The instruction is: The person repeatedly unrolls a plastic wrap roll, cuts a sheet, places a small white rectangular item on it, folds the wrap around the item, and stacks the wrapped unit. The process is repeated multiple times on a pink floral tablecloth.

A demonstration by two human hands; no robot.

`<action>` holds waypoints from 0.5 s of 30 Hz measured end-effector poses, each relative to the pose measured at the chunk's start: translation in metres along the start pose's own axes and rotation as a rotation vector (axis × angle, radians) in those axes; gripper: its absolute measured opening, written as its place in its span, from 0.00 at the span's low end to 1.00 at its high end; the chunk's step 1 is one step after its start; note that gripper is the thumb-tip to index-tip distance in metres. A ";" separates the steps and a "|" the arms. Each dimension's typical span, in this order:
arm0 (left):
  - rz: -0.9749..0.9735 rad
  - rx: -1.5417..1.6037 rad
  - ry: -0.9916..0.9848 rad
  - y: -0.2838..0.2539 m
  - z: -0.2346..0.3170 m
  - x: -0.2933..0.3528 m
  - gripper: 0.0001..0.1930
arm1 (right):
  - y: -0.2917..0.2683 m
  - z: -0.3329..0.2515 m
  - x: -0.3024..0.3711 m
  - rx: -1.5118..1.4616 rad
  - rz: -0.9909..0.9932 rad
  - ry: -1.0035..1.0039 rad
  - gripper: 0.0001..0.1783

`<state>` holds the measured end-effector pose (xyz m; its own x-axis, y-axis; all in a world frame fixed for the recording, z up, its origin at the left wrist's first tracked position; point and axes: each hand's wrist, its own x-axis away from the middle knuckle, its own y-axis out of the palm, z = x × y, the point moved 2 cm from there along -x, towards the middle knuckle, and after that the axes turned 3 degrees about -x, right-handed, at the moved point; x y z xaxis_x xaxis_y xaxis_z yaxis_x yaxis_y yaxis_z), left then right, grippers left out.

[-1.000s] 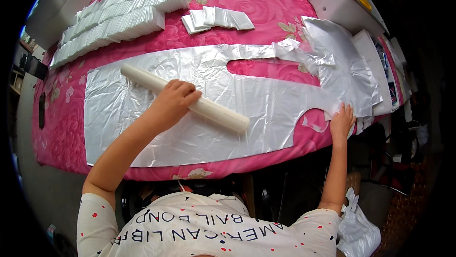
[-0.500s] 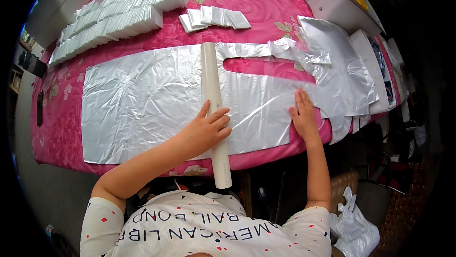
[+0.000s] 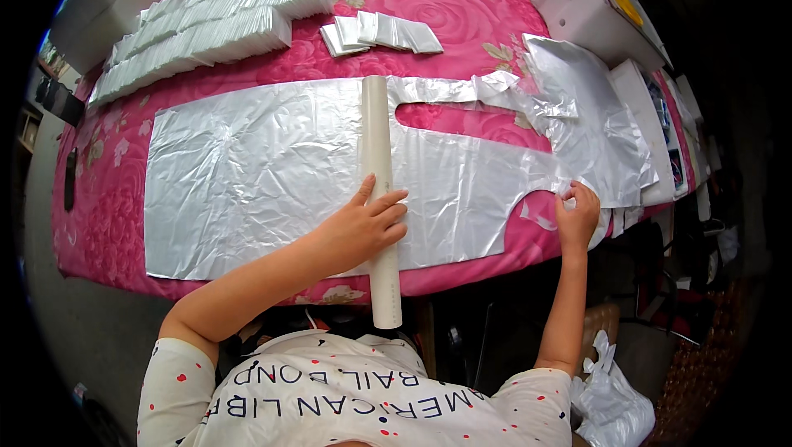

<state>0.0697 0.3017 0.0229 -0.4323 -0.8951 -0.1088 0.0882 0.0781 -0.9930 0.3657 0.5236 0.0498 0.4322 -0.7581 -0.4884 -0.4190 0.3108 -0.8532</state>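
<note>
The left hand (image 3: 365,228) lies with fingers apart on a white tube (image 3: 377,129), which goes across the shiny plastic bag (image 3: 247,175) and pokes past the near edge of the pink table (image 3: 107,224). The right hand (image 3: 580,212) pinches thumb and fingers together on the bag's strap (image 3: 536,175), toward the table's near right corner.
</note>
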 end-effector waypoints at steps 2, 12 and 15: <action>0.064 0.038 -0.006 0.000 0.001 0.001 0.19 | -0.002 -0.027 0.003 -0.244 -0.062 0.112 0.11; -0.039 1.684 -0.712 -0.022 -0.008 0.019 0.15 | -0.012 -0.235 0.057 -0.968 -0.804 -0.426 0.24; -0.031 1.652 -0.851 -0.023 -0.043 0.066 0.10 | -0.020 -0.239 0.066 -0.907 -0.658 -0.466 0.23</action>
<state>0.0011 0.2600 0.0366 0.0135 -0.8801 0.4746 0.9913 0.0739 0.1089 0.2116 0.3303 0.0788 0.9404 -0.2829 -0.1884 -0.3376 -0.7120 -0.6156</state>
